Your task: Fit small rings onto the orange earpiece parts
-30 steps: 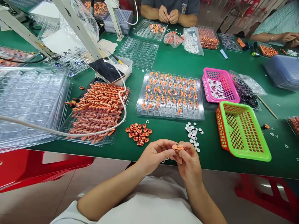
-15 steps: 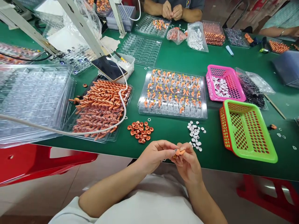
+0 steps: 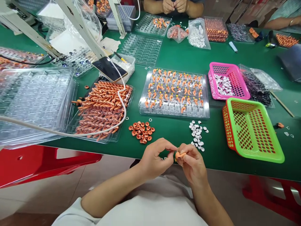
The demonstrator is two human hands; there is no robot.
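Note:
My right hand (image 3: 194,161) pinches a small curved orange plastic piece (image 3: 180,155) between thumb and fingers, just off the table's front edge. A yellow bit shows at its lower left. My left hand (image 3: 157,158) is beside it, thumb and index finger curved and slightly apart, tips close to the piece's left end; I see nothing held there. In front lie a pile of copper-orange cups (image 3: 141,132) and a scatter of small white discs (image 3: 197,135). Behind them, a clear tray (image 3: 174,110) holds rows of similar curved orange pieces.
A green basket (image 3: 270,141) nested in a red one and a pink basket (image 3: 245,89) with white parts stand right. Orange parts (image 3: 103,106) fill trays at left, crossed by a white cable (image 3: 123,110). A phone (image 3: 110,69) rests on a tub. Co-workers' hands (image 3: 175,5) show across the table.
My left thumb and index finger have drawn back a little left from the orange piece. The right hand still holds it, and more of the piece shows. The view has shifted slightly.

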